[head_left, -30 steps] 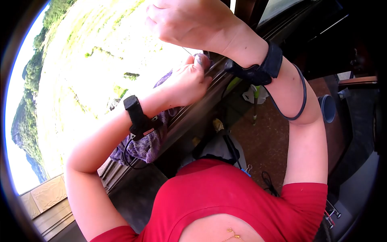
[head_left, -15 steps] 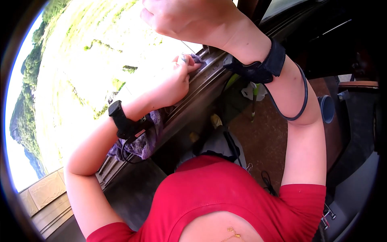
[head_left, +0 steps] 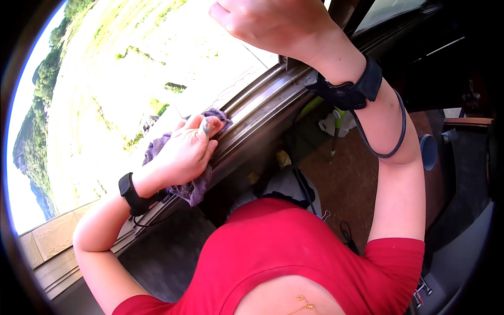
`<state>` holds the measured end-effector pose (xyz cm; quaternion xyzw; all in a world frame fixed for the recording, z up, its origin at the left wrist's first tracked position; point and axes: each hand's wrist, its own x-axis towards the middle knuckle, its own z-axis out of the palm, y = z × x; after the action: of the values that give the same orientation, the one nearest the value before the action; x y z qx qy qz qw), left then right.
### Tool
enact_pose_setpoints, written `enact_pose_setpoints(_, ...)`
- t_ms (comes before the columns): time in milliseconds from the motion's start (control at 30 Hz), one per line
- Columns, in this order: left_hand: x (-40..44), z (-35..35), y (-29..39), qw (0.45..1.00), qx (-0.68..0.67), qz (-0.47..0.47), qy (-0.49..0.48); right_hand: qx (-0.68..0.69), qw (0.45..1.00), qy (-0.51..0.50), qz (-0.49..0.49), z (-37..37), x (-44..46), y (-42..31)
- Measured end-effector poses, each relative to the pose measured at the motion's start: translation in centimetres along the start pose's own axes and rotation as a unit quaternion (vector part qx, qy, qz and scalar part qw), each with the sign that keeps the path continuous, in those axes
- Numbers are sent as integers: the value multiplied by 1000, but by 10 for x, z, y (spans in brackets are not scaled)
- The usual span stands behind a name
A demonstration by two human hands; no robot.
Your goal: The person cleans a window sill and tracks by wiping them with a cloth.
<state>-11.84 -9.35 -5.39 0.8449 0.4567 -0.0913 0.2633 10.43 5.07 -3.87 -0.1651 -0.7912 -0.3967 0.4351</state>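
My left hand (head_left: 191, 149) grips a crumpled purple cloth (head_left: 195, 193) and presses it on the metal window track (head_left: 249, 118). One end of the cloth pokes out past my fingertips, and the rest hangs beneath my palm over the sill edge. Raised at the top of the view is my right hand (head_left: 278, 23), near the upright window frame (head_left: 354, 13). Its fingers run out of the picture, so what it holds or touches is hidden. Both wrists wear black straps, the left one (head_left: 134, 194) and the right one (head_left: 362, 86).
Bright greenery and hills lie outside the open window at left. Below the sill are a green-handled tool (head_left: 336, 128), a white bag (head_left: 328, 126) and a brown floor (head_left: 349, 178). A blue container (head_left: 428, 152) stands at right, beyond my right elbow.
My left hand has slid the cloth along the track, down and to the left, away from the upright frame. The view has shifted slightly; my right hand stays raised.
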Motion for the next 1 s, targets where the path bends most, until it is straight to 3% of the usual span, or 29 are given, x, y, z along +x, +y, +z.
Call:
enact_pose_setpoints(67,8,7,8,998,35,47,9,-14,1000,15,-3,-5,1,0)
enact_pose_setpoints(100,16,9,11,997,38,71,17,-27,999,-31,-16,-19,6,-1)
enact_pose_setpoints(133,25,8,15,997,39,72,18,-40,996,-78,-28,-28,9,-1)
enact_pose_setpoints(233,56,9,23,996,45,80,17,-35,995,-83,-31,-28,4,-4)
enact_pose_setpoints(300,72,13,23,955,163,214,127,-12,998,-61,-26,-15,2,-5)
enact_pose_setpoints(367,88,9,25,941,203,236,133,12,999,-39,-20,-14,1,-4)
enact_pose_setpoints(433,98,-3,31,960,160,217,71,-13,997,-70,-21,-25,5,-7)
enact_pose_setpoints(500,104,-7,27,968,141,194,68,-9,997,-67,-26,-25,5,-6)
enact_pose_setpoints(600,102,-8,20,935,-28,218,279,-2,998,-60,-22,-20,4,-4)
enact_pose_setpoints(633,102,-10,14,936,-27,218,274,0,998,-58,-21,-19,3,-4)
enact_pose_setpoints(700,101,-16,5,993,23,0,112,1,998,-60,-23,-19,4,-5)
enact_pose_setpoints(733,102,-21,7,996,-51,-51,50,3,998,-63,-27,-19,4,-5)
enact_pose_setpoints(767,102,-21,9,996,-50,-50,49,2,998,-64,-27,-15,3,-5)
enact_pose_setpoints(833,101,-20,13,983,-42,40,175,27,999,-10,-26,-6,3,-4)
enact_pose_setpoints(867,103,-19,15,983,-41,41,174,26,999,-10,-26,-7,0,-4)
enact_pose_setpoints(933,108,-16,21,965,68,146,205,-12,998,-45,-34,-18,3,-5)
enact_pose_setpoints(1000,120,-13,23,953,84,190,220,-22,998,-45,-34,-18,4,-5)
